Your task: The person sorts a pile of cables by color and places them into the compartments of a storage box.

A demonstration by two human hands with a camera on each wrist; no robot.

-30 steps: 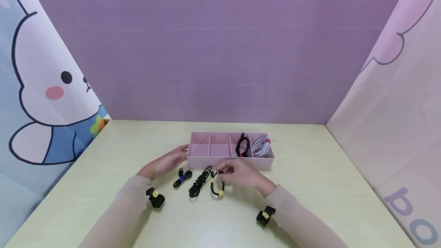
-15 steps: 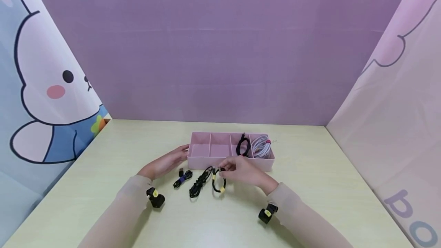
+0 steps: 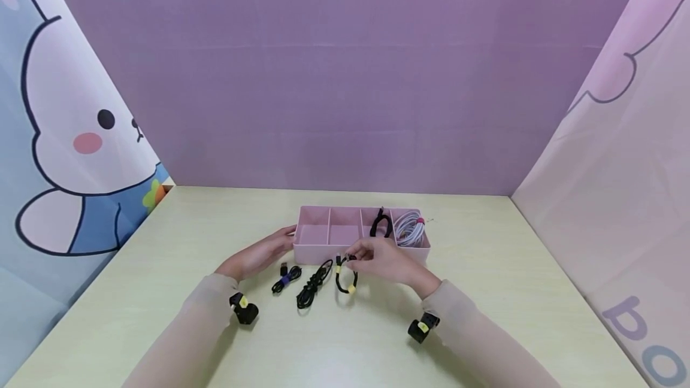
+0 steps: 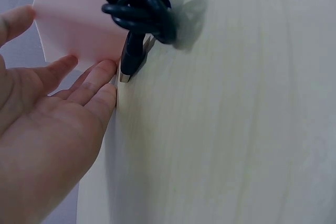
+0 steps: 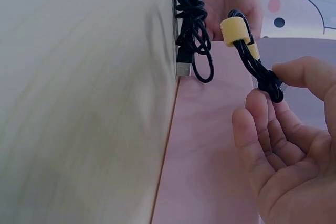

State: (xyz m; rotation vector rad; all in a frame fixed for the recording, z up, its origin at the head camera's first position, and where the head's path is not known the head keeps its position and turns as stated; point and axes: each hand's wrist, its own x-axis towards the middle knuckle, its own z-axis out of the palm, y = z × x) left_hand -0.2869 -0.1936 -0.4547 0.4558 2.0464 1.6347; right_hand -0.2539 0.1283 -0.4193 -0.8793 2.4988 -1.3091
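Pinching the yellow-banded cable (image 5: 252, 62), the right hand (image 3: 381, 261) angles leftward.

Near the middle of the frame, the left hand (image 3: 264, 253) rests against the left end of a pink box (image 3: 315, 254). The right hand (image 3: 384, 261) pinches a yellow-tied cable (image 3: 338, 280) in front of it. A purple-tied cable (image 3: 286, 280) and a long black cable (image 3: 309, 292) lie on the table (image 3: 345, 346) lower left of the right hand. The box's two right compartments hold a black cord (image 3: 381, 220) and a white cord (image 3: 408, 231).
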